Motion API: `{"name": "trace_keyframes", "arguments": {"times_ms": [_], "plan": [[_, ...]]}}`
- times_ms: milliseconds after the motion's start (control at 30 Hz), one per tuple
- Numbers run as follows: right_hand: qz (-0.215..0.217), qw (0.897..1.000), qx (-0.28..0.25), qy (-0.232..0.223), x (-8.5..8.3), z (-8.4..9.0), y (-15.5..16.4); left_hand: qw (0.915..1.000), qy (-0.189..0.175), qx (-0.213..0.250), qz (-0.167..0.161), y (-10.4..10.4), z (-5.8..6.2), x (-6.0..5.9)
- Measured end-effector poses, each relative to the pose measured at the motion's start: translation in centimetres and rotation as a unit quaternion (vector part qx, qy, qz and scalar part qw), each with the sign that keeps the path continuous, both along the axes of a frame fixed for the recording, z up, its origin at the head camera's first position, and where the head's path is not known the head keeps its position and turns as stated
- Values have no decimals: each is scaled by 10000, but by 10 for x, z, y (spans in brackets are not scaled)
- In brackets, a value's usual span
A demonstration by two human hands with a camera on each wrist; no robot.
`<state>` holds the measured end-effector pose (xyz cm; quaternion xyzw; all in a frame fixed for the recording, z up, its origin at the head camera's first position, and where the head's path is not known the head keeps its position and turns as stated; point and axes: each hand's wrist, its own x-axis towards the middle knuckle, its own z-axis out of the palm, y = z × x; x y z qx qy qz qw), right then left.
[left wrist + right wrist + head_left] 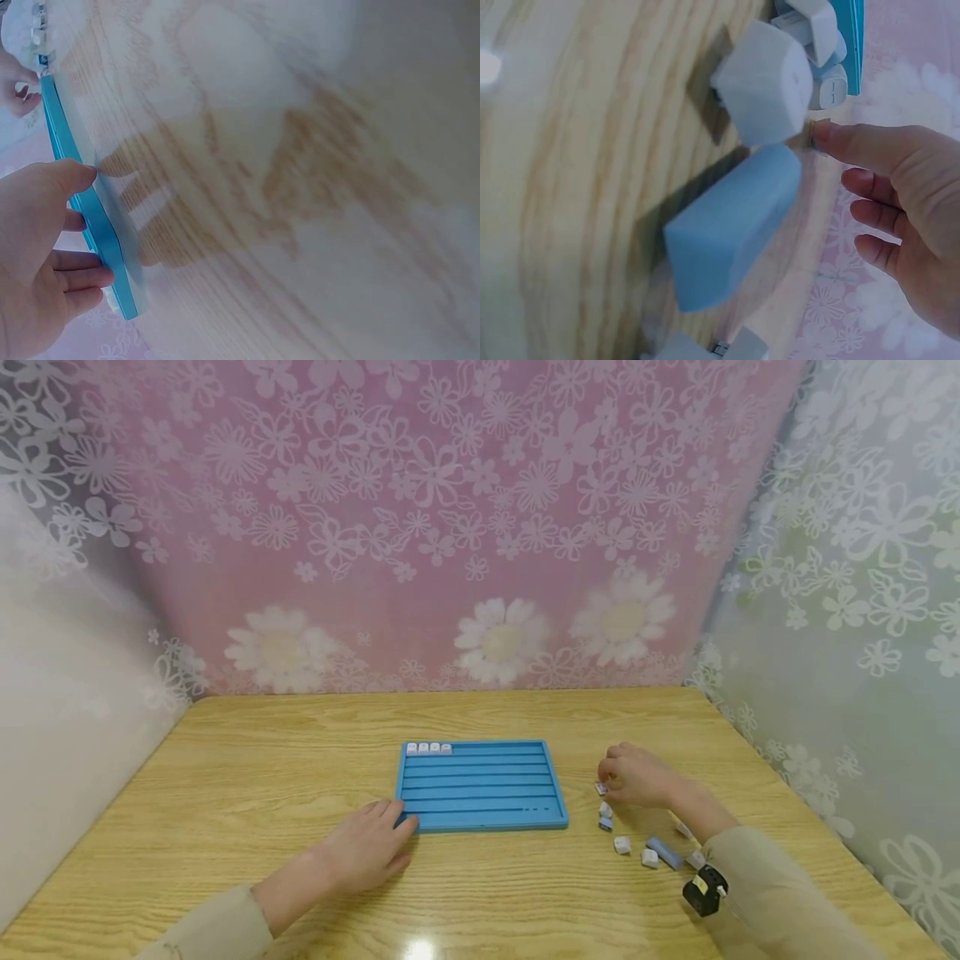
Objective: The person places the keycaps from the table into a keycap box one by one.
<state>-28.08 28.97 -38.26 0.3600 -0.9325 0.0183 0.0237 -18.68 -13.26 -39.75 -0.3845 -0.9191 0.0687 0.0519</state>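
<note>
While my left hand (pixel 367 853) rests flat-fingered against the blue slotted tray (pixel 480 783), I log my right hand (pixel 637 777) pinching a keycap (pixel 601 788) above loose keycaps (pixel 622 844) on the table (pixel 225 760).

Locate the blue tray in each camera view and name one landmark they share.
Head: blue tray at table centre, between both hands.
Left wrist: edge-on along the left side, left hand touching it.
Right wrist: only a corner, top right.
Shared landmark: the wooden table.
</note>
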Motion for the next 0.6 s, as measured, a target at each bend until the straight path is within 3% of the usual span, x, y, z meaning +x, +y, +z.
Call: {"name": "trace_keyframes", "arguments": {"times_ms": [233,600], "plan": [[231,9992,-145,298,1,-1,-3,10000,52,-2,-2,0,-2,-1],[98,9996,-163,217,-3,-6,-5,10000,12,6,-2,-1,-1,-1]]}}
